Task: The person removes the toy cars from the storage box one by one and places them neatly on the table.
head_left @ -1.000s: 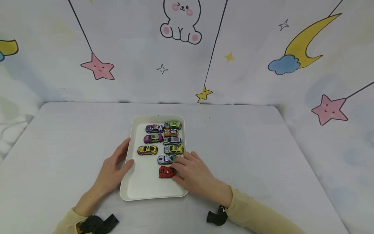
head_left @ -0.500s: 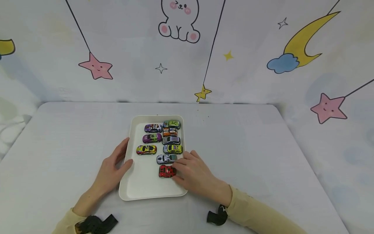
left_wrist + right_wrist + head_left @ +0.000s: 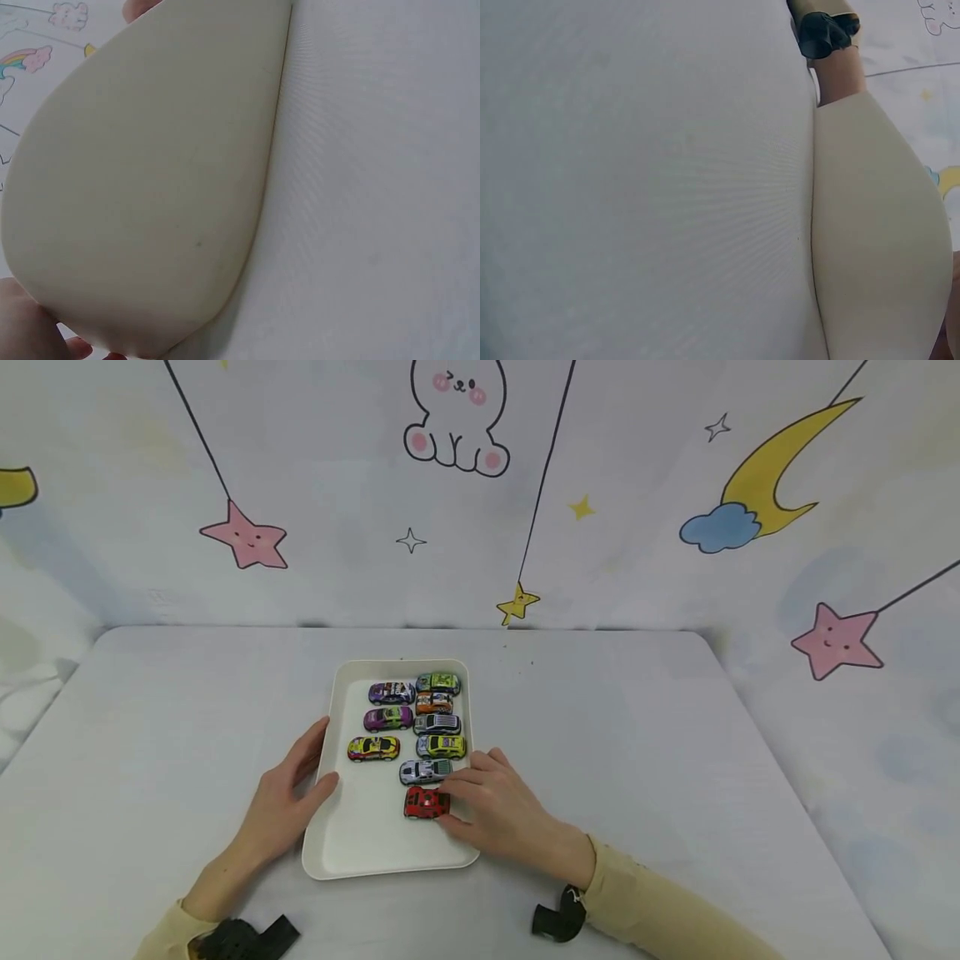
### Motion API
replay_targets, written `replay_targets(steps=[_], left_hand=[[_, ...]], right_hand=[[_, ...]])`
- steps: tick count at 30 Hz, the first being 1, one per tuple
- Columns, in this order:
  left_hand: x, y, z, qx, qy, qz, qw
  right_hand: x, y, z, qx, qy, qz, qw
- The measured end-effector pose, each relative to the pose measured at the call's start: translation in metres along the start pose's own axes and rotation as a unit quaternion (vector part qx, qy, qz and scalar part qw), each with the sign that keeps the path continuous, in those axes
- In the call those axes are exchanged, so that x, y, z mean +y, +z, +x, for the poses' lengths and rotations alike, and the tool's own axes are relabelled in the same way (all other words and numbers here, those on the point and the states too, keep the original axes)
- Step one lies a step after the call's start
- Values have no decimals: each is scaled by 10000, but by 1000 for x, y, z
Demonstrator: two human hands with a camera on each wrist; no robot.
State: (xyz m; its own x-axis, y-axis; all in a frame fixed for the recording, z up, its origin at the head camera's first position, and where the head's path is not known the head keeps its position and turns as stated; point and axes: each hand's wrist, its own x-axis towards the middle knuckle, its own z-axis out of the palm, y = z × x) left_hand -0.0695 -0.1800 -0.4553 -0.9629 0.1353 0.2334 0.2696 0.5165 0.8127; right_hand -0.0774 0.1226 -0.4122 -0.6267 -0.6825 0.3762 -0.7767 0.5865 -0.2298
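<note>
A white rectangular tray [image 3: 375, 852] lies on the table with several small toy cars in it. My right hand [image 3: 491, 802] reaches over the tray's right rim and pinches a red toy car [image 3: 425, 803] with dark spots between thumb and index finger. Just above that car sits a silver toy car [image 3: 423, 772]. On the left, my left hand [image 3: 281, 802] rests against the tray, thumb over the rim and fingers spread along the outer side. In the left wrist view the tray's outer wall [image 3: 150, 165] fills much of the picture, with the left thumb [image 3: 26, 322] at its lower corner.
A right-hand column also holds yellow [image 3: 441, 747], dark grey [image 3: 437, 724], orange [image 3: 434, 702] and green cars [image 3: 438, 682]. To its left are a red-yellow car [image 3: 373, 748], a purple-green car [image 3: 387, 718] and a purple car [image 3: 392, 692]. A patterned backdrop [image 3: 337, 460] borders the white table [image 3: 600, 735].
</note>
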Motion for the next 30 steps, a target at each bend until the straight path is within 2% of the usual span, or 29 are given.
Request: replay_targets(steps=[7, 15, 30], left_hand=[[0, 1, -1, 0, -4, -5, 10000], [-1, 0, -1, 39, 8, 24, 10000], [-1, 0, -1, 64, 45, 11, 10000]], right_hand=[[5, 1, -4, 250, -97, 226, 9994], [17, -7, -11, 749, -107, 241, 9968], [36, -20, -26, 1368, 108, 580, 9888]])
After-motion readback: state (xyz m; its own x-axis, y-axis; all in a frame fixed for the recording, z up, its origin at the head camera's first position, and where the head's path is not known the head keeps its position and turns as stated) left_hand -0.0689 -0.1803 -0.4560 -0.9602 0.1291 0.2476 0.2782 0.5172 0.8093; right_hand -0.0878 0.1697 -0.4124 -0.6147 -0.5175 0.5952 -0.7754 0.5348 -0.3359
